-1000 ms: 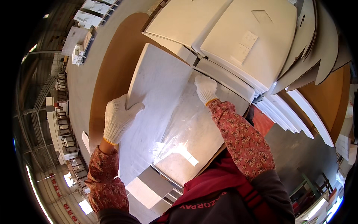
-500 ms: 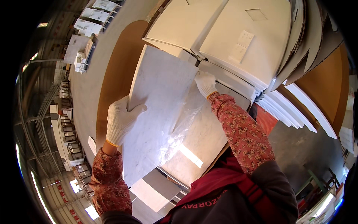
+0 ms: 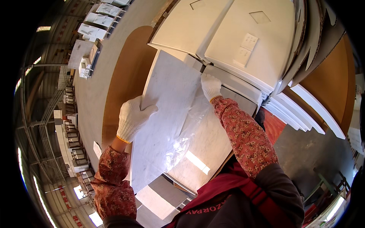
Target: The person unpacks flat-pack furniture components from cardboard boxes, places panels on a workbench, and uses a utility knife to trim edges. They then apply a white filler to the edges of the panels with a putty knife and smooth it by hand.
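While both gloved hands keep their hold, the big white marbled slab (image 3: 167, 114) has swung a little more upright and further toward the stacks than it stood a second ago, its top corner now reaching up beside the pale boxes. Nearest the body, the flowered sleeves (image 3: 243, 133) come up from a dark jacket with a red strap (image 3: 262, 201) across it. The left hand (image 3: 133, 117) is clamped on the slab's left edge about halfway up, fingers curled round the rim and thumb lying on the face; it sits in much the same place on the edge as before. The right hand (image 3: 210, 86) presses at the slab's upper right edge, fingers bent over it, right where the slab meets the end of a boxed panel (image 3: 235, 84). A sheet of clear plastic film (image 3: 190, 129) lies wrinkled over the lower right part of the slab and catches the light, and under it another pale panel (image 3: 201, 159) shows. That small shift suggests, as I judge it, that the slab is being tilted and steered along rather than set down. Beyond the hands rise the stacked white boxes (image 3: 258, 41), one with small paper labels (image 3: 245, 47); to the left runs a brown board (image 3: 125, 76) on the grey floor (image 3: 95, 91), and far off stand more white stacks (image 3: 100, 19)
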`<move>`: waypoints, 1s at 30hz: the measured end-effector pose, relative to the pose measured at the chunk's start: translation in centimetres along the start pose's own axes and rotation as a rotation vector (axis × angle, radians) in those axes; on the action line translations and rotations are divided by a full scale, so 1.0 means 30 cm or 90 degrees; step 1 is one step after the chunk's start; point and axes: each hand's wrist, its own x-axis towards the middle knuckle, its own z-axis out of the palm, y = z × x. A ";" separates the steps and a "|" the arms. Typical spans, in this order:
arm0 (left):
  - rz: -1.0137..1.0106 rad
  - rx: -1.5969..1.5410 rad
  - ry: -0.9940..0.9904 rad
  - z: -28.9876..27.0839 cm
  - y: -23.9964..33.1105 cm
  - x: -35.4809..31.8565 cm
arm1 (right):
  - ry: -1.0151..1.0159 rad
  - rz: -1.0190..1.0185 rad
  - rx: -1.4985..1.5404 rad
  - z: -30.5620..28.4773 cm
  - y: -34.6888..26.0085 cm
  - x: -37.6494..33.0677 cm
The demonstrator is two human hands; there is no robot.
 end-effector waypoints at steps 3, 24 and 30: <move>-0.028 0.027 -0.022 0.010 0.001 0.017 | -0.073 0.035 0.021 -0.026 -0.018 0.015; 0.032 0.079 0.002 0.059 -0.066 0.031 | -0.426 -0.648 0.174 -0.328 0.051 -0.342; 0.032 0.119 0.010 0.069 -0.070 0.008 | -0.475 -0.515 -0.079 -0.578 0.358 -0.292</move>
